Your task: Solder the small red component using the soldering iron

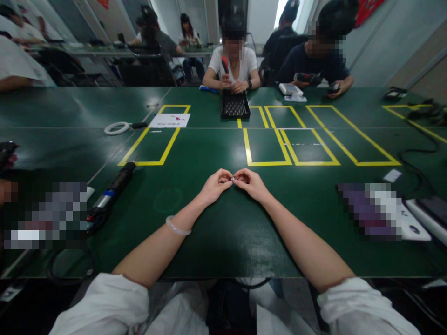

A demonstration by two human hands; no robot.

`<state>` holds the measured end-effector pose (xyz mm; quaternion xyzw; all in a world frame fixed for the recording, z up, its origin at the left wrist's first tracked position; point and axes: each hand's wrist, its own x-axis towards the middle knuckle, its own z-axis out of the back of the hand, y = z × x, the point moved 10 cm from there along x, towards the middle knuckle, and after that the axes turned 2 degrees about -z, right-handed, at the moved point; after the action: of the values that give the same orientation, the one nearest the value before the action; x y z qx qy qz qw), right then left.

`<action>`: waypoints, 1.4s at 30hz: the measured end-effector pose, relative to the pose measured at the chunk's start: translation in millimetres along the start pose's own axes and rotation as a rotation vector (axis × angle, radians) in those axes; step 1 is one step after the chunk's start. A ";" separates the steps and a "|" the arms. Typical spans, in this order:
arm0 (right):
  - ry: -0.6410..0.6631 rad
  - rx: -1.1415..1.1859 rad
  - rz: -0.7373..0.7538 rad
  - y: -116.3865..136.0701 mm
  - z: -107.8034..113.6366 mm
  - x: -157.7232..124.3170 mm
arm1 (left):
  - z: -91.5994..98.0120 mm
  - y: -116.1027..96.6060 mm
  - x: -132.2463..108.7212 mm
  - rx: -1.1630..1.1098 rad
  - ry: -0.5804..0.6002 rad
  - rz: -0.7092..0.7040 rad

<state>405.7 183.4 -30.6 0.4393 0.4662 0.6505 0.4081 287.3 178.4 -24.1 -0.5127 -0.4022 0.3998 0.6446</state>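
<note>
Over the middle of the green table point(223, 232), my left hand point(215, 185) and my right hand point(252, 183) meet fingertip to fingertip. Between them they pinch one small part point(233, 178) with orange-red and silvery bits. Its kind is too small to make out, and the fingers cover most of it. Both hands are closed, thumb against forefinger. A pale bangle point(177, 226) circles my left wrist.
A black electric screwdriver point(113, 190) lies to the left. Yellow tape outlines point(268, 164) mark the table ahead, with a printed sheet point(170, 120) on one. A black tray point(235, 113) stands before a person opposite. Phones point(415, 228) lie at right.
</note>
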 end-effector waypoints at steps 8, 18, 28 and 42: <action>0.005 -0.043 0.030 7.5 -0.8 -1.6 | 0.9 0.2 -1.0 0.034 -0.013 0.007; 0.036 -0.105 0.071 15.5 -5.8 -4.1 | 4.3 -0.6 -1.1 0.057 -0.045 -0.004; 0.064 -0.271 0.169 21.6 -13.0 -6.8 | 7.2 2.1 -1.3 0.083 -0.080 0.053; 0.069 -0.278 0.185 24.0 -13.4 -7.8 | 10.4 9.4 -1.8 -0.040 -0.119 0.096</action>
<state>392.2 167.1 -11.3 0.3972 0.3430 0.7582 0.3871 276.0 181.7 -32.0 -0.5196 -0.4224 0.4520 0.5893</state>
